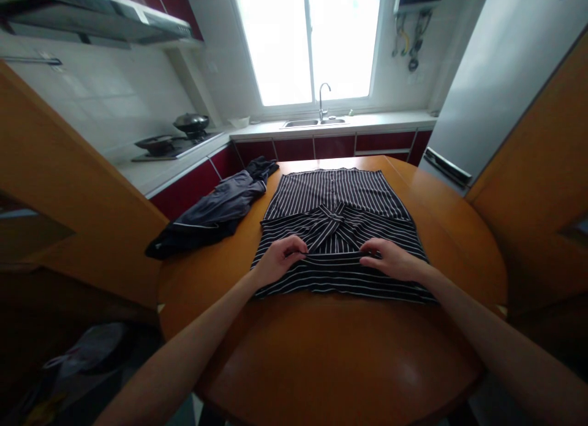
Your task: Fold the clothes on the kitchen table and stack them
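A black-and-white striped garment [335, 190], perhaps a dress, lies spread on the round wooden table [349, 358]. Its far part has lengthwise stripes; the near part has crosswise stripes and a knotted or twisted front with an opening below the knot. At the left end of that opening's near edge, my left hand [281, 258] pinches the cloth between thumb and fingers. My right hand [390, 258] pinches the same edge farther right. Between the two hands the edge runs nearly straight. The fingertips partly hide the cloth they grip.
Dark grey and black clothing [220, 202] is heaped along the table's left edge. Beyond the table are a counter with a sink [312, 123], a gas stove [177, 149] with pans, and a fridge [482, 76] on the right.
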A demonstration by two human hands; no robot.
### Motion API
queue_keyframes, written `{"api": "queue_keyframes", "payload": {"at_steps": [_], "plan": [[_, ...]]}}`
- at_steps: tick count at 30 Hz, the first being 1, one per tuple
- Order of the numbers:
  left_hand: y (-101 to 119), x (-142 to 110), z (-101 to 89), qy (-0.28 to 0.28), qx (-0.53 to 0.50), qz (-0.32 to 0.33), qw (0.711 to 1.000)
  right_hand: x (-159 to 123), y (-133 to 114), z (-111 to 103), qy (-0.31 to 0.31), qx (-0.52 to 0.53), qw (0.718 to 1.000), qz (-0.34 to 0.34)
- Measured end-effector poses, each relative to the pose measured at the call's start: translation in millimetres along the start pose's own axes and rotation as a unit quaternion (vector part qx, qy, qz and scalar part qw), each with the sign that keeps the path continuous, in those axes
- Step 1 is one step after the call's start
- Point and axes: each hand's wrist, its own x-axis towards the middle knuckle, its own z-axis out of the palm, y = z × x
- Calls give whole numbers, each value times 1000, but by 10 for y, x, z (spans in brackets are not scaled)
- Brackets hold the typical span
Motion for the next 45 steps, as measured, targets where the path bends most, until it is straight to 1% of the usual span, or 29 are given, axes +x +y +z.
{"api": "queue_keyframes", "payload": {"at_steps": [2,4,7,9,11,14,15,16,18,20,21,22,23,25,27,29,31,35,40,43,45], "plan": [[-30,-5,6,4,-3,2,1000,-14,-18,-19,-6,23,1000,8],[-78,-1,34,17,-4,-10,1000,-22,-28,-39,5,58,998,19],[-163,27,101,52,14,-46,997,-9,-21,-41,44,101,994,25],[-212,51,138,74,49,-62,994,17,-1,-14,72,96,992,28],[-230,67,156,81,109,-50,990,47,28,30,91,65,993,34],[-150,44,181,69,229,7,971,73,58,100,98,-3,994,47],[-92,21,201,55,264,30,962,72,54,120,103,-33,993,48],[-25,-8,233,29,292,54,954,64,37,140,113,-66,990,44],[111,-80,325,-54,323,100,940,26,-41,193,149,-135,979,16],[204,-152,439,-143,331,128,924,-41,-172,284,178,-183,966,-35],[224,-183,492,-175,333,132,917,-83,-246,349,178,-194,963,-64],[226,-209,537,-195,334,130,913,-128,-317,424,165,-200,961,-95],[214,-228,571,-209,333,125,911,-173,-380,506,138,-202,961,-126],[167,-251,603,-226,328,118,909,-253,-457,664,66,-206,961,-174],[125,-256,598,-236,321,117,910,-310,-465,779,2,-207,959,-195],[113,-255,579,-240,314,118,911,-343,-430,830,-27,-208,959,-192],[127,-254,563,-240,311,119,912,-364,-392,829,-28,-212,960,-182],[151,-262,556,-230,313,121,913,-390,-368,768,8,-235,958,-166],[92,-248,536,-190,340,134,911,-358,-330,693,49,-261,950,-161],[86,-225,486,-173,360,137,906,-328,-286,676,39,-254,957,-138],[107,-223,438,-184,364,136,903,-320,-273,672,27,-249,960,-127]]}}
